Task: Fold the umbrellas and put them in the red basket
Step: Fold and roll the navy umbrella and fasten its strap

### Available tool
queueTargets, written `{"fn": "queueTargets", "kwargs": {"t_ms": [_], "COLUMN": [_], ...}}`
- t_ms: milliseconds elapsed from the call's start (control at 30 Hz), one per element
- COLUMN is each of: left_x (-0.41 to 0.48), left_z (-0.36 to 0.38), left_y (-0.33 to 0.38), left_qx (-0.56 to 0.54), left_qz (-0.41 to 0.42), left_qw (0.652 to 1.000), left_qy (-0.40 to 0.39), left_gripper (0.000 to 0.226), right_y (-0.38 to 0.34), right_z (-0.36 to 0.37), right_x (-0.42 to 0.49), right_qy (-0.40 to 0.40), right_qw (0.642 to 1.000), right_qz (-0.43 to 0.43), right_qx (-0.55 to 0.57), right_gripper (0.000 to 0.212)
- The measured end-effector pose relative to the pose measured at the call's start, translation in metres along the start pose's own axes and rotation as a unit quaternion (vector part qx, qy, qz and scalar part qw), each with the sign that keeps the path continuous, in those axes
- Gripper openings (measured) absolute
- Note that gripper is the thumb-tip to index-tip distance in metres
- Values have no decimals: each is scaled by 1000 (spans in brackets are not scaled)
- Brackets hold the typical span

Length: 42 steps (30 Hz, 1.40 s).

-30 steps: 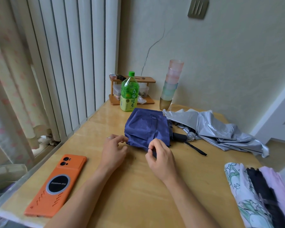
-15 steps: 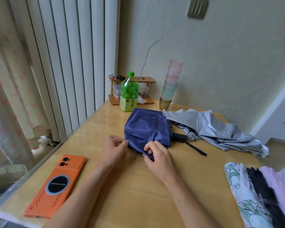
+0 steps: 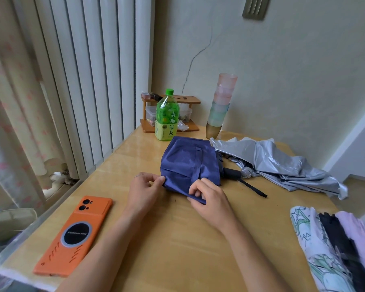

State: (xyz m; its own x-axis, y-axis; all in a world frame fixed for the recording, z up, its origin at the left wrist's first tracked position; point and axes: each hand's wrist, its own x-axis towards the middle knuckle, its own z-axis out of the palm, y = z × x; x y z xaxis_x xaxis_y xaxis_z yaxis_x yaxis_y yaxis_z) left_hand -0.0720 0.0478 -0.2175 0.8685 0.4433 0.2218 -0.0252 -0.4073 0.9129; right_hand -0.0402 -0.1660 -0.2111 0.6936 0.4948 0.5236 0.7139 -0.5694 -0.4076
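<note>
The blue umbrella [image 3: 188,163] lies on the wooden table [image 3: 177,249], in front of the person, with its cloth gathered into a flat packet and a narrow strap [image 3: 198,163] running down the top. The left hand [image 3: 144,191] is at the near left corner of this umbrella; its thumb and fingers are curled and pinch the edge of the cloth. The right hand [image 3: 209,199] is at the near right corner, its fingers bent, and it pinches the lower fold of the same cloth against the table.

Touching the right side of the blue umbrella lies a silver umbrella [image 3: 282,165], loose and unfolded, and a black handle [image 3: 232,173] sticks out between the two. Just behind the blue umbrella stands a green tea bottle [image 3: 167,119], and behind and to its right a leaning stack of coloured cups [image 3: 220,106]. Well to its near left an orange phone [image 3: 76,234] lies flat. To its near right, at the table edge, three rolled umbrellas [image 3: 325,249] lie side by side: one white with a print, one black, one pink.
</note>
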Motion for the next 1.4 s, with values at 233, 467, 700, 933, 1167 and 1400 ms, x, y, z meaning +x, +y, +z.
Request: {"fn": "queueTargets", "kwargs": {"t_ms": [233,467,700,933,1167,1400], "left_x": [-4,-2,-5,-5,-8,-8], "left_z": [-3,-9,-8,-7,-4,-1], "left_y": [5,-4,1,-1,0,-3], "left_qx": [8,119,252,257,321,340], "left_qz": [-20,-31,-92,-83,-66,-45], "left_qw": [1000,992,963,963,945,939], "left_qy": [15,-19,18,1,1,14], "left_gripper": [37,37,21,34,28,15], "right_y": [1,6,11,13,7,2], "right_z": [-10,-17,-22,-28,-36,-48], "right_x": [0,-2,-2,-4,-3,-4], "right_qy": [-34,-128,-178,-217,-253,-273], "right_qw": [999,990,980,966,956,949], "right_qz": [2,35,53,97,101,135], "right_qx": [18,47,65,98,106,88], "right_gripper": [22,19,11,12,9,35]}}
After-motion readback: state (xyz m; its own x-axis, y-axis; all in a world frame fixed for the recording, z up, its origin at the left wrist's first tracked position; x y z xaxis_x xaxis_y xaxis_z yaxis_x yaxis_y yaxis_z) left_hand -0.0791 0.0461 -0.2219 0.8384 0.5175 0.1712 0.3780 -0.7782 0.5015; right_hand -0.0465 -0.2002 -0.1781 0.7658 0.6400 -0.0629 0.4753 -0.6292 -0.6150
